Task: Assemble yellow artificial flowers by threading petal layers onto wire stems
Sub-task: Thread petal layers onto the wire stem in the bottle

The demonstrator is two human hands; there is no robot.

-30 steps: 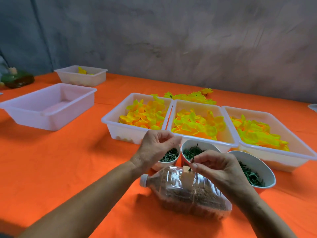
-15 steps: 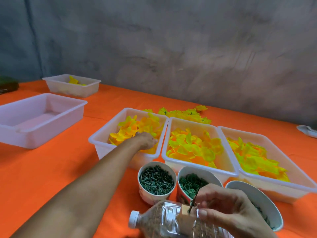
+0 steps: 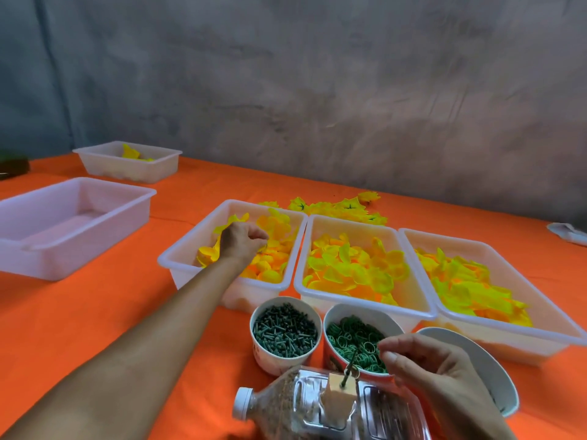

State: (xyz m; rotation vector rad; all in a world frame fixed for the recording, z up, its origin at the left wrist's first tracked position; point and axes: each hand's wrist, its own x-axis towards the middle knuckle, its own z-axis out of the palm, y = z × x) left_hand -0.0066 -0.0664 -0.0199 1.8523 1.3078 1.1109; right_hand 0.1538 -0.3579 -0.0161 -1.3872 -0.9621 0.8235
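Note:
Three white trays of yellow petal layers stand side by side: left tray (image 3: pixel 178 256), middle tray (image 3: pixel 349 222), right tray (image 3: pixel 495 331). My left hand (image 3: pixel 242 242) reaches into the left tray, its fingers curled down onto a yellow petal (image 3: pixel 270 247). A thin green wire stem (image 3: pixel 349 367) stands in a pale block (image 3: pixel 338 390) on a clear bottle (image 3: pixel 305 411) lying on its side. My right hand (image 3: pixel 428 373) hovers just right of the stem, fingers loosely bent and holding nothing.
A cup of green pegs (image 3: pixel 284 331), a cup of green rings (image 3: pixel 351 339) and a white bowl (image 3: pixel 482 357) sit before the trays. Finished yellow flowers (image 3: pixel 343 206) lie behind them. A large tray (image 3: pixel 73 223) and a small tray (image 3: pixel 127 168) stand left on the orange table (image 3: pixel 95 312).
My left hand left the stem, reached forward into the left tray and curled onto the petals. My right hand released its pinch on the stem. The camera view tilted up.

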